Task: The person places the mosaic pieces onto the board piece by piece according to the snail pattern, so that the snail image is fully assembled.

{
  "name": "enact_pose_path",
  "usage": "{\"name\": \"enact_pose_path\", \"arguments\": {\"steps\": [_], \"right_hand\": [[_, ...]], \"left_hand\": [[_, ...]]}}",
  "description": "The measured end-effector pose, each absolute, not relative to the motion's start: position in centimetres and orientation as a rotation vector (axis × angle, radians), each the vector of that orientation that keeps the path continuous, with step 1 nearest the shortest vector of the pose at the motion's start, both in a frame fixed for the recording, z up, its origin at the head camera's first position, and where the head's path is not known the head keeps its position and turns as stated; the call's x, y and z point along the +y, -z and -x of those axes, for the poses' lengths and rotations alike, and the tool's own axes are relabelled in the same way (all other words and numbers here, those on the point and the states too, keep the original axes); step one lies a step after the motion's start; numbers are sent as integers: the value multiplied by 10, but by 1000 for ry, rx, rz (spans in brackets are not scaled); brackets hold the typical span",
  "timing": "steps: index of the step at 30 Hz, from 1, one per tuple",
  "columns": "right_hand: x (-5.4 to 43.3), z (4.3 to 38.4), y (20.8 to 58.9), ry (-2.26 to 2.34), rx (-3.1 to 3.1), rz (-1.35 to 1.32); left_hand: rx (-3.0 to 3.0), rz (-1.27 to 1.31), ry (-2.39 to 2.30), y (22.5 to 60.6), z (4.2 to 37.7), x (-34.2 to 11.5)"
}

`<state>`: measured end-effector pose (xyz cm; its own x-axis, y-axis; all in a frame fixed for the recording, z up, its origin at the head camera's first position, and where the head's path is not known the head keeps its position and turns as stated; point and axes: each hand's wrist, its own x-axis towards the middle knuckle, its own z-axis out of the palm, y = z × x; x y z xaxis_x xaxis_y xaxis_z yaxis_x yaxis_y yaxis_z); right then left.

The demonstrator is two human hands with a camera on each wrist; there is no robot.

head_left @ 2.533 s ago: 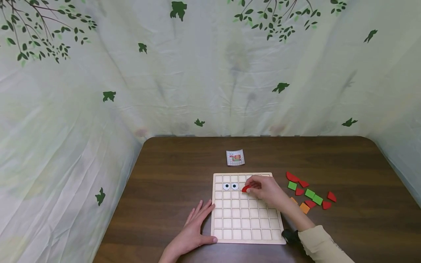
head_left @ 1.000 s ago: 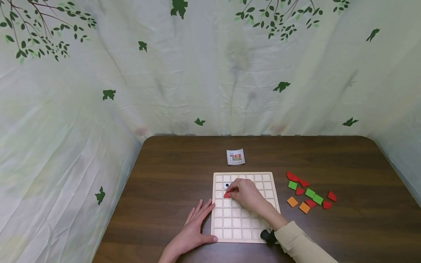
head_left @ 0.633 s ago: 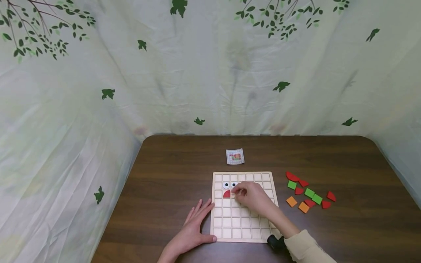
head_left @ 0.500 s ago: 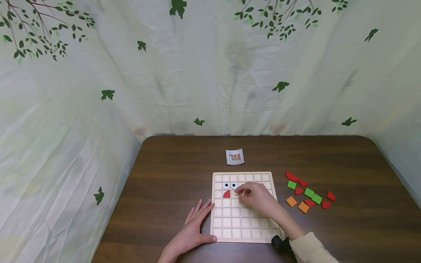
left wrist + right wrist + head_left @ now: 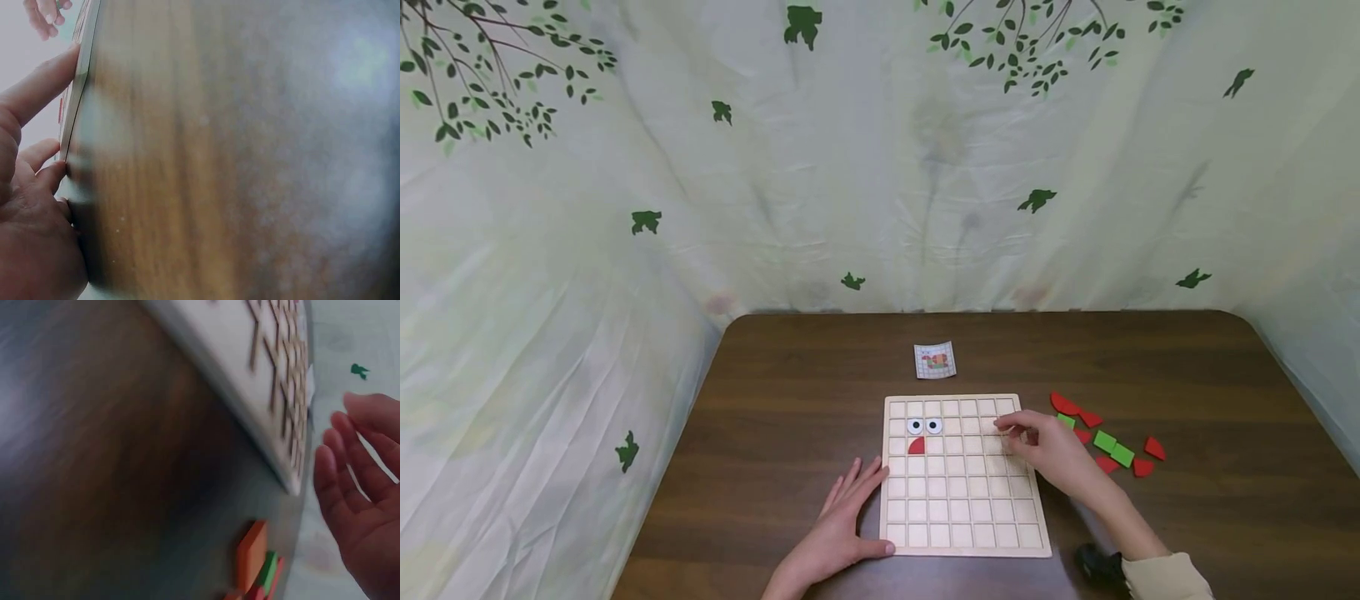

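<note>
A pale wooden grid board [image 5: 955, 510] lies on the table. Two round eye tiles [image 5: 933, 426] sit side by side in its second row, and a red quarter-circle tile [image 5: 917, 446] fills the cell below the left one. My left hand [image 5: 838, 529] rests at the board's left edge, thumb at the near corner and fingers spread along the side; in the left wrist view its fingertips [image 5: 51, 178] touch the rim. Over the board's right edge hovers my right hand [image 5: 1052, 450], fingers loosely bent and nothing between them, as the right wrist view also shows.
Right of the board lie several loose red tiles [image 5: 1143, 467] and green tiles [image 5: 1122, 454]. Orange tiles [image 5: 251, 556] are hidden behind my right arm in the head view. A small picture card [image 5: 935, 361] lies beyond the board; a leaf-printed curtain [image 5: 880, 167] hangs behind the table.
My right hand brought the red quarter-circle tile leftward, set it below the left eye tile and let go, then moved right toward the loose tiles. My left hand has stayed put.
</note>
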<state>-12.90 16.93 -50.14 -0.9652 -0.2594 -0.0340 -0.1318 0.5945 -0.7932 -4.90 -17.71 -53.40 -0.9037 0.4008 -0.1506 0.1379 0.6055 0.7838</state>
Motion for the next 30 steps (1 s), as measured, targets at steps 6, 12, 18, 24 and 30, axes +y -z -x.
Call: {"name": "enact_pose_path", "arguments": {"steps": [6,12,18,24,30], "right_hand": [[199,121,507,1296,2788,302],[227,123,508,1219,2909,277],[243,129,511,1102,2932,274],[247,135,514,1052,2954,285],[247,143,515,993,2948,316]], "left_hand": [[2523,-440,-1199,534,49,-177],[2539,-473,-1215,535,48,-176],[2535,-459,-1214,534,47,-176],[2543,-468,-1217,535,48,-177],[2542,-447,-1194,535,48,-177]]}}
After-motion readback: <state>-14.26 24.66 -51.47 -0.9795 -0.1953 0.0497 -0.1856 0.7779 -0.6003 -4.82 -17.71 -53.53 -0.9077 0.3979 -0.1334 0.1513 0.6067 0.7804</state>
